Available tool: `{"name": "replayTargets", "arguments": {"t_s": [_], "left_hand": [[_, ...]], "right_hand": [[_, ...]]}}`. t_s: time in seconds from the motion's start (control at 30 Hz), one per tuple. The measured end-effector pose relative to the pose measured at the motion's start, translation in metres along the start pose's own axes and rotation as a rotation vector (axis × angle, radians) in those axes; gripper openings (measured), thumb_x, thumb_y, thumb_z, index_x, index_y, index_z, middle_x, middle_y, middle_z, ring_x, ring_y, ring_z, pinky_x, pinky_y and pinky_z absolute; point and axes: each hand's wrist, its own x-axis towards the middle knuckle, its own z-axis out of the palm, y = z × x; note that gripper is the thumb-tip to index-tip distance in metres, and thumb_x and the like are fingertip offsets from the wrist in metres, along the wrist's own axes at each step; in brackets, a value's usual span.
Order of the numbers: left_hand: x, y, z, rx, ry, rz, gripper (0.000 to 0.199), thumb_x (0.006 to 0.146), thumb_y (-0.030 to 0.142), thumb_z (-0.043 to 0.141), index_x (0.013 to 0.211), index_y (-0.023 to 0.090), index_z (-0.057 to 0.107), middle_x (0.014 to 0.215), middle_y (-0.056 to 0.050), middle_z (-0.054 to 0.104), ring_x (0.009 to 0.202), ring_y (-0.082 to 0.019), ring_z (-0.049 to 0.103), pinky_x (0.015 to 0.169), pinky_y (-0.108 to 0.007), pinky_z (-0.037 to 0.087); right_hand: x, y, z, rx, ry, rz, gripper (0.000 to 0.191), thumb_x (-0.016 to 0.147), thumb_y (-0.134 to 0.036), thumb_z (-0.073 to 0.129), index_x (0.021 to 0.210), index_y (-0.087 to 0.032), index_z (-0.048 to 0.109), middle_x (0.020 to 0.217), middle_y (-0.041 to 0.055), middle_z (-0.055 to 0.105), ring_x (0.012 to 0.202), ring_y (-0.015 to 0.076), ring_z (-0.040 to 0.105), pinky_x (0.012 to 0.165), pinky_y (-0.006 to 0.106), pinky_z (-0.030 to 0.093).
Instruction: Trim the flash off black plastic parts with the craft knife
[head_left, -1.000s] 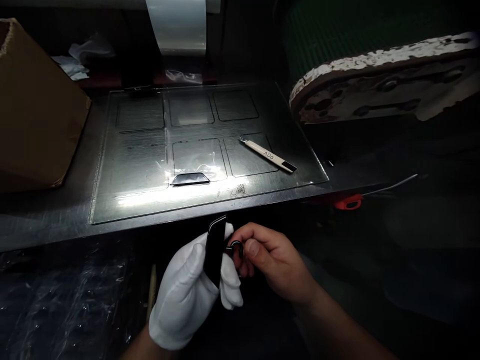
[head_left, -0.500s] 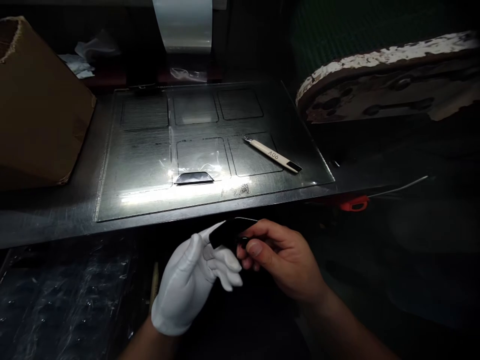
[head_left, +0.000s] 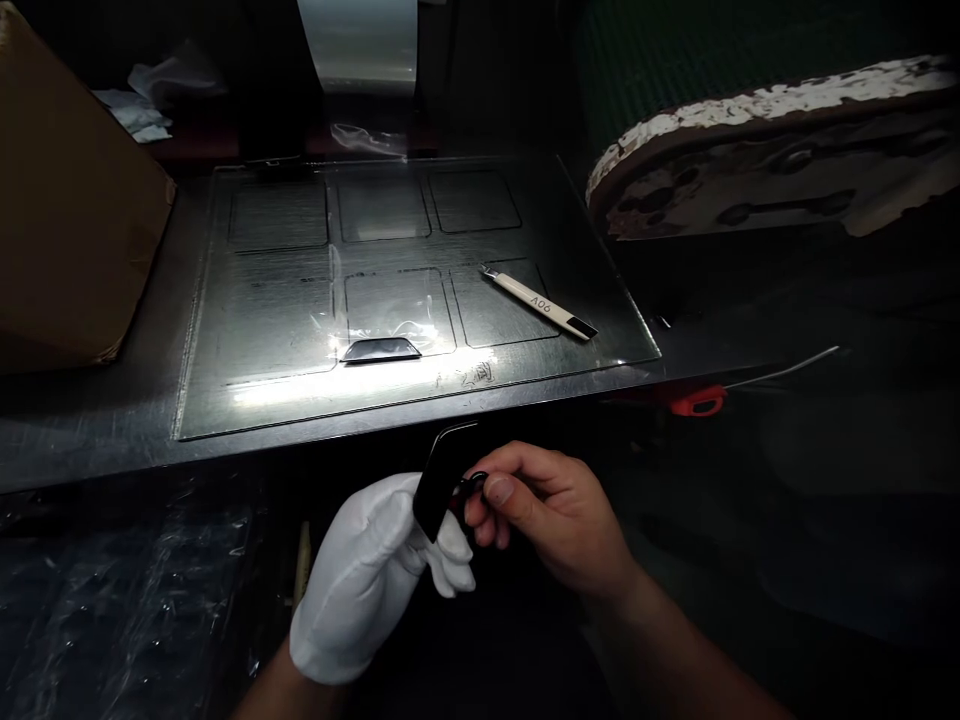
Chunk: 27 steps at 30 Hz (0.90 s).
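Note:
My left hand (head_left: 367, 570), in a white glove, grips a thin glossy black panel (head_left: 439, 480) with a rounded corner by its edge. The panel stands steeply tilted below the bench edge. Just to its right, my bare right hand (head_left: 551, 515) pinches a small black rounded piece (head_left: 472, 482) between thumb and forefinger. Whether that piece touches the panel is too dark to tell. Beyond the hands, a dark trapezoid piece (head_left: 381, 349) lies on a clear sheet (head_left: 300, 385) marked with rounded rectangles. A beige craft knife (head_left: 536, 300) labelled A06 rests on the same sheet.
On the left of the bench stands a cardboard box (head_left: 71, 210). A machine with a green ribbed belt (head_left: 697, 60) overhangs the right. An orange-handled tool (head_left: 697, 400) lies near the right edge. Plastic-wrapped trays (head_left: 127, 590) sit low at left.
The black panel has turned from lying nearly flat to standing steep, with my left fingers closing on its edge. My right hand has shifted slightly left with the small black piece.

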Motion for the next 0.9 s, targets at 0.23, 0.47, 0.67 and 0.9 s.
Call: {"name": "replayTargets", "arguments": {"t_s": [0.23, 0.47, 0.67, 0.9], "left_hand": [[-0.004, -0.004, -0.008, -0.028, 0.056, -0.026, 0.038, 0.106, 0.037, 0.047, 0.104, 0.014, 0.077, 0.081, -0.008, 0.074, 0.068, -0.016, 0.07, 0.061, -0.024, 0.054], [-0.005, -0.005, -0.01, -0.119, 0.093, 0.016, 0.031, 0.102, 0.034, 0.058, 0.12, 0.018, 0.077, 0.079, -0.007, 0.077, 0.069, -0.016, 0.072, 0.066, -0.025, 0.058], [-0.005, -0.005, -0.012, -0.137, 0.09, 0.02, 0.029, 0.101, 0.032, 0.06, 0.118, 0.018, 0.078, 0.078, -0.007, 0.077, 0.068, -0.016, 0.071, 0.066, -0.025, 0.057], [-0.007, -0.003, -0.009, -0.086, 0.141, 0.021, 0.043, 0.096, 0.048, 0.065, 0.128, 0.02, 0.073, 0.079, -0.005, 0.071, 0.068, -0.016, 0.067, 0.069, -0.028, 0.056]], "right_hand": [[-0.006, 0.002, 0.0, -0.205, -0.006, -0.226, 0.016, 0.095, -0.016, 0.072, 0.108, -0.024, 0.079, 0.09, 0.003, 0.08, 0.071, 0.0122, 0.077, 0.06, 0.018, 0.06], [-0.003, -0.004, 0.001, -0.422, -0.075, -0.558, 0.027, 0.086, -0.005, 0.078, 0.112, -0.013, 0.078, 0.098, 0.0107, 0.08, 0.087, 0.0178, 0.077, 0.077, 0.025, 0.063], [-0.002, -0.005, 0.002, -0.459, -0.099, -0.623, 0.028, 0.087, -0.006, 0.078, 0.115, -0.011, 0.077, 0.099, 0.0114, 0.08, 0.088, 0.0165, 0.077, 0.078, 0.023, 0.063], [-0.004, 0.0, -0.002, -0.388, -0.121, -0.547, 0.032, 0.088, -0.009, 0.078, 0.118, -0.02, 0.076, 0.102, 0.0082, 0.078, 0.093, 0.0185, 0.075, 0.081, 0.028, 0.063]]}}
